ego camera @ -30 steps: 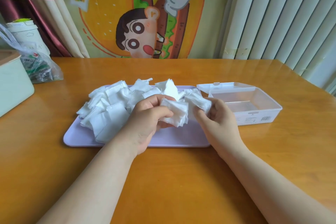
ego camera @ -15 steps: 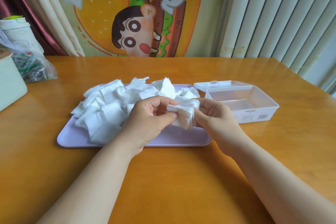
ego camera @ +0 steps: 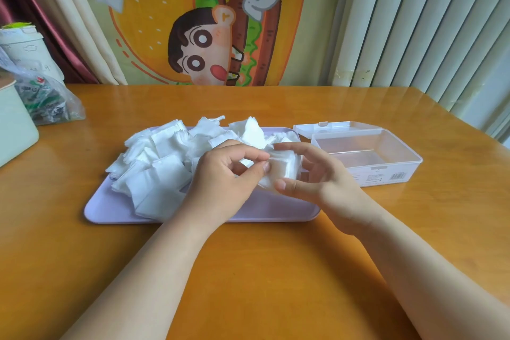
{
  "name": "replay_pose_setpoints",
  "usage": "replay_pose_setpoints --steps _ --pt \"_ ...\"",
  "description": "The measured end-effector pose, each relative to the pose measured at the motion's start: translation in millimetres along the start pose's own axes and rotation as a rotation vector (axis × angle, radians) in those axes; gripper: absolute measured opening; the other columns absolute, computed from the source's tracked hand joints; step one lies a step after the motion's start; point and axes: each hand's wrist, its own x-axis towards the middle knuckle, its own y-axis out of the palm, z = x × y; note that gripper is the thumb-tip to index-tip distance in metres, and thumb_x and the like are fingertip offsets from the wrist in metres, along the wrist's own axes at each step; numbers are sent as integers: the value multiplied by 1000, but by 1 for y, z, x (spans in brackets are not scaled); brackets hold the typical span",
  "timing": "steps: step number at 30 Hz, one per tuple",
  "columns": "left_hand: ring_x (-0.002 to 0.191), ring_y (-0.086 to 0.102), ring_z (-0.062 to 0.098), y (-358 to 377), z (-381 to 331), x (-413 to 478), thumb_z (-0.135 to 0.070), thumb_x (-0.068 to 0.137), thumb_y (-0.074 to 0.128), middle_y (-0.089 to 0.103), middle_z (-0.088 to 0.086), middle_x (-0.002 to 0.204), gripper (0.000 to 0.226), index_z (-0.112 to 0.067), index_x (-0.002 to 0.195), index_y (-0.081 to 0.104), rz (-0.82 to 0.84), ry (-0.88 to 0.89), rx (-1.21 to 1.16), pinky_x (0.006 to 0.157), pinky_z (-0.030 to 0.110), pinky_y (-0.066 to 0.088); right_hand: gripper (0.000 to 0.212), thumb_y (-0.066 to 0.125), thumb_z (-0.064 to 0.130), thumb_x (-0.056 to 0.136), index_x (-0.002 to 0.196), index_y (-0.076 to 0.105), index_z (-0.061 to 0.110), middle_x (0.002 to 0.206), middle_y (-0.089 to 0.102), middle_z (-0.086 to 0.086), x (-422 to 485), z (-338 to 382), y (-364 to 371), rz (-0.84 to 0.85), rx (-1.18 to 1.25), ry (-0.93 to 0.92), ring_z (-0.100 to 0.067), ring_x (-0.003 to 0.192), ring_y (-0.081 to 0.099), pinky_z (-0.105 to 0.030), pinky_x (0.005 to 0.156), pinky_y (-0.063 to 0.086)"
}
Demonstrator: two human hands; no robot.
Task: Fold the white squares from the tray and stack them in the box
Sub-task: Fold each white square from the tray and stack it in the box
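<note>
Since a moment ago, the right hand (ego camera: 320,178) has been slid over the white square (ego camera: 288,170), which is now pinched between its thumb and fingers. The other edge is pinched by the left hand (ego camera: 226,179). It is held above the tray (ego camera: 276,210), where more squares (ego camera: 162,165) are piled toward 9 o'clock. The open box (ego camera: 386,175) is set at 3 o'clock from the tray.

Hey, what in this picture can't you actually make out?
Head view only:
How far the white square is folded: left hand and right hand cover its edges.
Label print on the box: too small.
Floor of the tray under the pile of squares: covered by it.
The pale green container: cut off by the left edge.
</note>
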Motion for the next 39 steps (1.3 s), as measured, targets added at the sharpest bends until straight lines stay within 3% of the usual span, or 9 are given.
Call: replay_pose_setpoints --steps 3,8,11,14,18,22,27,35,39 --pt "65 61 8 0 1 0 -11 88 81 73 -11 96 14 -26 89 82 -4 2 -8 65 16 49 53 85 -1 79 125 70 21 112 77 -10 0 -2 1 -43 -51 -1 -25 95 75 -42 95 59" --pt "57 56 0 2 -5 -4 -12 89 80 68 -22 72 11 -23 90 80 -19 -43 -31 59 8 42 49 90 19 74 119 70 24 112 78 -7 0 -3 1 -51 -41 2 -28 100 75 -43 95 59" --pt "79 67 2 3 -4 -4 -20 86 84 69 -19 103 37 -37 116 72 5 -45 10 65 11 47 41 77 1 89 125 63 16 102 77 -5 2 -5 3 -79 -13 7 -23 93 70 -38 88 58" --pt "91 64 1 -1 2 -2 -22 79 90 59 -19 121 71 -44 137 57 131 -89 46 71 14 50 49 65 -14 94 134 55 11 112 74 -18 2 -7 -1 -37 -17 30 -34 105 70 -49 98 56" --pt "72 59 2 2 3 -4 -19 77 90 67 -16 97 42 -37 109 70 170 -102 108 65 12 47 50 66 -5 90 131 58 22 122 71 -12 3 -11 -2 -23 -214 30 -31 117 68 -50 105 54" --pt "58 53 -5 5 9 -5 -25 77 90 62 -21 74 34 -35 98 65 180 -127 142 57 8 42 64 65 -10 88 140 54 24 137 60 14 1 -9 2 -54 -342 53 2 132 54 -19 102 46" --pt "61 58 -7 5 11 -5 -27 75 92 64 -30 68 46 -44 106 63 278 -167 108 58 10 43 45 59 22 105 149 49 26 146 56 16 4 -6 16 -120 -255 101 0 137 50 -32 117 41" --pt "44 49 -2 10 5 -9 -5 90 74 57 -23 49 40 -37 113 71 262 -27 83 51 9 37 26 57 24 106 131 64 24 118 72 9 5 -9 27 -344 -192 66 -5 110 66 -22 90 51" --pt "61 64 5 12 10 -7 -17 81 82 69 -18 73 54 -49 120 65 285 -52 81 64 27 55 23 61 26 104 127 67 25 111 74 10 3 -9 25 -332 -197 46 -3 99 69 -19 80 52"
